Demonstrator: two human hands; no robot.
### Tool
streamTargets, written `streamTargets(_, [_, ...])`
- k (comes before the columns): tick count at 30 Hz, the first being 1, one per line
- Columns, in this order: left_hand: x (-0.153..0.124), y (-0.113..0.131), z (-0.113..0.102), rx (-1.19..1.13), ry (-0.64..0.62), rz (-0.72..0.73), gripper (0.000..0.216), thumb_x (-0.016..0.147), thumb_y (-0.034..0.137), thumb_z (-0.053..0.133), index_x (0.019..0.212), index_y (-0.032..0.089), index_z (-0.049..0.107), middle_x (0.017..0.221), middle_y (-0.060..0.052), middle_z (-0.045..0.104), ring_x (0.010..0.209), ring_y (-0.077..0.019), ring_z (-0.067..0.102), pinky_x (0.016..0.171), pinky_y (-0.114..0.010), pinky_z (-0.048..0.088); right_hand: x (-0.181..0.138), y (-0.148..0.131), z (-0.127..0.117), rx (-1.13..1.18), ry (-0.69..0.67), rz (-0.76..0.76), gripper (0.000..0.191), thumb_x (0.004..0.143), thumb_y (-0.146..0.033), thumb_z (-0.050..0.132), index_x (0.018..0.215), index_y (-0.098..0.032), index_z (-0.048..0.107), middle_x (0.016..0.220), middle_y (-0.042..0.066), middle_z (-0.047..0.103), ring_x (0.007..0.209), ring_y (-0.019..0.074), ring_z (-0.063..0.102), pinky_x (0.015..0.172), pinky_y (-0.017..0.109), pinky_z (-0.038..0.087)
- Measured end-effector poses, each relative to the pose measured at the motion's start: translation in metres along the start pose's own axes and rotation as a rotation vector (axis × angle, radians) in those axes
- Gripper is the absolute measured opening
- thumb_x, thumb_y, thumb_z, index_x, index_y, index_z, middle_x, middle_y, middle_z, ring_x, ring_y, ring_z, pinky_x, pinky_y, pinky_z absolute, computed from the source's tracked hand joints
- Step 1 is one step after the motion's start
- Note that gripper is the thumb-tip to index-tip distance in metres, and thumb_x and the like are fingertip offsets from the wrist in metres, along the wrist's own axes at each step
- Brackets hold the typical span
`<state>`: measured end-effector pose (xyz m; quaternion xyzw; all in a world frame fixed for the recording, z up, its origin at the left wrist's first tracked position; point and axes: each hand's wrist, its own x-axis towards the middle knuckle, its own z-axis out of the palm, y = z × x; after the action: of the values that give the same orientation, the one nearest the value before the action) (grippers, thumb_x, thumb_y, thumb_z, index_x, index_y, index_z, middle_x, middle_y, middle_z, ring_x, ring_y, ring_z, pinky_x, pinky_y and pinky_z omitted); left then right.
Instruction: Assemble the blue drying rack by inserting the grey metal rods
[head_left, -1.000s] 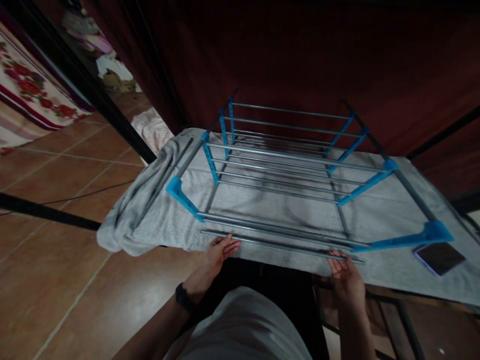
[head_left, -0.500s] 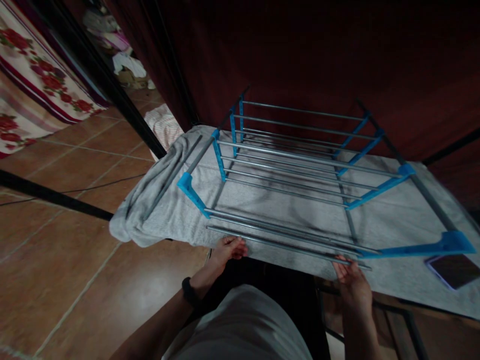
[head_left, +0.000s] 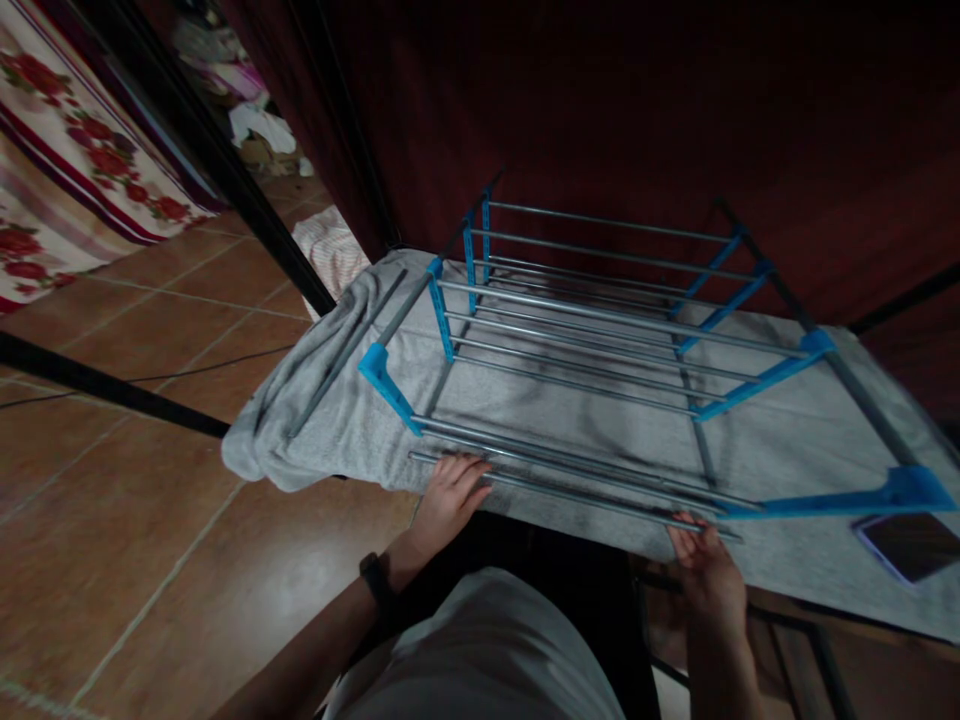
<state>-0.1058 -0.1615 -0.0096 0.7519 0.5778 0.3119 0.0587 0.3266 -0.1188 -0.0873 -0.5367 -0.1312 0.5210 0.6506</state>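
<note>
A loose grey metal tube (head_left: 577,497) runs along the front edge of the blanket-covered surface. My left hand (head_left: 450,500), with a dark band on its wrist, lies palm down over the tube near its left end, fingers curled round it. Near the other end, my right hand (head_left: 703,555) grips the same tube from below with fingertips and thumb. Just beyond stands a partly assembled rack (head_left: 622,318) of metal tubes joined by blue plastic brackets. Its nearest left bracket (head_left: 390,390) and nearest right bracket (head_left: 847,497) flank the front tubes, which lie close to the held one.
Another loose tube (head_left: 349,350) rests on the bunched left part of the grey blanket (head_left: 315,440). At the right lies a dark phone (head_left: 909,547). Black metal bars (head_left: 217,150) frame the left side, and a dark red curtain (head_left: 600,110) hangs behind.
My left hand has turned from holding the tube underneath to lying over its top, shifting slightly left. My right hand keeps its grip, and the tube has barely moved.
</note>
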Motion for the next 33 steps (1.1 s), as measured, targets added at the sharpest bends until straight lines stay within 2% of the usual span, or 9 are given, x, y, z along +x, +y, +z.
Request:
streamTargets(2, [0.0, -0.007, 0.001, 0.08, -0.054, 0.069, 0.027, 0.099, 0.03, 0.053, 0.122, 0.021, 0.064, 0.117, -0.008, 0.069, 0.111, -0.0235, 0.06, 0.1, -0.042, 0.044, 0.001, 0.0, -0.001, 0.01, 0.006, 0.009, 0.024, 0.074, -0.03, 0.077, 0.092, -0.018, 0.067, 0.096, 0.005, 0.072, 0.093, 0.017, 0.07, 0.084, 0.03, 0.06])
streamTargets(6, [-0.005, -0.021, 0.003, 0.214, -0.118, 0.104, 0.027, 0.101, 0.021, 0.047, 0.121, 0.02, 0.065, 0.103, -0.007, 0.071, 0.099, -0.0228, 0.062, 0.093, -0.04, 0.046, 0.001, -0.001, 0.0, 0.021, 0.005, 0.007, 0.021, 0.076, -0.03, 0.075, 0.091, -0.018, 0.067, 0.094, 0.005, 0.072, 0.092, 0.0166, 0.071, 0.083, 0.029, 0.06])
streamTargets(16, [-0.005, -0.049, -0.011, 0.372, -0.212, 0.118, 0.022, 0.099, 0.022, 0.05, 0.112, 0.018, 0.067, 0.095, -0.008, 0.069, 0.092, -0.0233, 0.062, 0.087, -0.038, 0.045, -0.001, 0.0, 0.0, -0.002, -0.005, -0.022, 0.02, 0.077, -0.032, 0.075, 0.091, -0.02, 0.069, 0.097, 0.004, 0.072, 0.094, 0.0172, 0.07, 0.085, 0.032, 0.06])
streamTargets(21, [-0.008, -0.05, -0.005, 0.403, -0.268, 0.138, 0.029, 0.095, 0.009, 0.048, 0.117, 0.017, 0.065, 0.1, -0.009, 0.069, 0.093, -0.0224, 0.062, 0.09, -0.038, 0.045, -0.001, -0.001, -0.002, 0.002, -0.002, -0.025, 0.022, 0.079, -0.034, 0.072, 0.094, -0.019, 0.068, 0.1, 0.006, 0.071, 0.096, 0.0172, 0.07, 0.085, 0.03, 0.059])
streamTargets(26, [-0.01, -0.051, -0.001, 0.418, -0.256, 0.152, 0.031, 0.096, 0.008, 0.046, 0.118, 0.017, 0.066, 0.099, -0.01, 0.069, 0.093, -0.0226, 0.063, 0.09, -0.04, 0.047, -0.002, -0.003, -0.002, -0.003, -0.017, -0.03, 0.021, 0.077, -0.033, 0.074, 0.093, -0.02, 0.068, 0.099, 0.003, 0.071, 0.097, 0.0163, 0.069, 0.085, 0.031, 0.06])
streamTargets(33, [-0.016, -0.055, 0.003, 0.393, -0.242, 0.181, 0.038, 0.093, 0.003, 0.047, 0.126, 0.016, 0.062, 0.124, -0.012, 0.067, 0.114, -0.0223, 0.062, 0.105, -0.039, 0.045, -0.007, -0.006, 0.003, 0.03, -0.006, -0.02, 0.021, 0.077, -0.03, 0.074, 0.094, -0.02, 0.067, 0.099, 0.002, 0.07, 0.098, 0.0148, 0.07, 0.089, 0.029, 0.059])
